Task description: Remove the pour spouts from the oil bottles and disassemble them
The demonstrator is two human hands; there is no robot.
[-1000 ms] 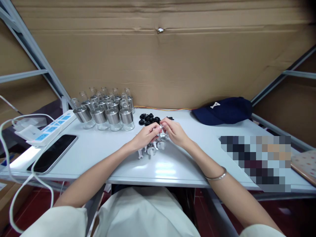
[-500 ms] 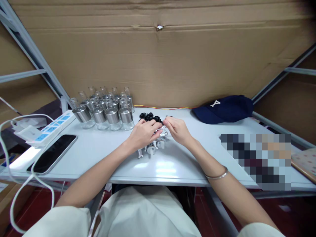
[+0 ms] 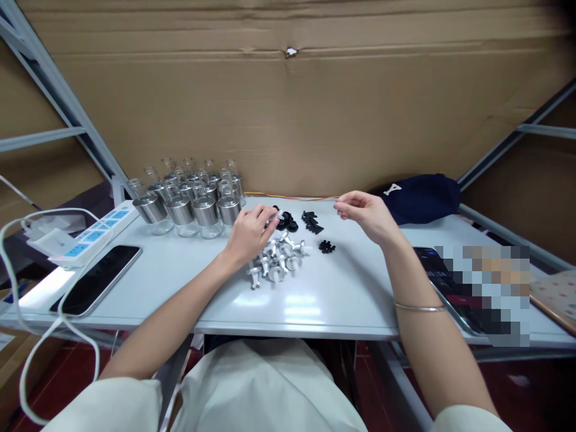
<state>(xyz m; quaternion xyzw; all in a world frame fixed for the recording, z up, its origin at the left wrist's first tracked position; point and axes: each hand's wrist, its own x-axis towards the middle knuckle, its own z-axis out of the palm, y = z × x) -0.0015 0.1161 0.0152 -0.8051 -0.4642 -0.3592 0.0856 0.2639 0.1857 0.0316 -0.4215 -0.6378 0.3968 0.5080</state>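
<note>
My left hand [image 3: 251, 234] is closed, with a small silver spout-like piece [image 3: 279, 215] showing at its fingertips. It hovers at the left edge of a pile of silver spout-like parts [image 3: 282, 258]. Behind its fingers lie round black stoppers [image 3: 288, 222], partly hidden. My right hand [image 3: 366, 217] is raised further right, thumb and fingertips pinched together; whatever they may hold is too small to make out. Between the hands are flat black pieces [image 3: 311, 221] and a little cluster of tiny black parts [image 3: 327, 246].
Several glass bottles with steel bands [image 3: 204, 211] stand at the back left. A power strip [image 3: 96, 233], white cable [image 3: 22, 360] and phone [image 3: 101, 279] occupy the left side. At right are a navy cap [image 3: 420, 201] and another phone [image 3: 434, 270], partly blurred. Cardboard [image 3: 288, 120] rises behind.
My hands have moved apart. The right hand has gone right and slightly up, away from the parts; the left has shifted slightly left. More black and silver parts now show.
</note>
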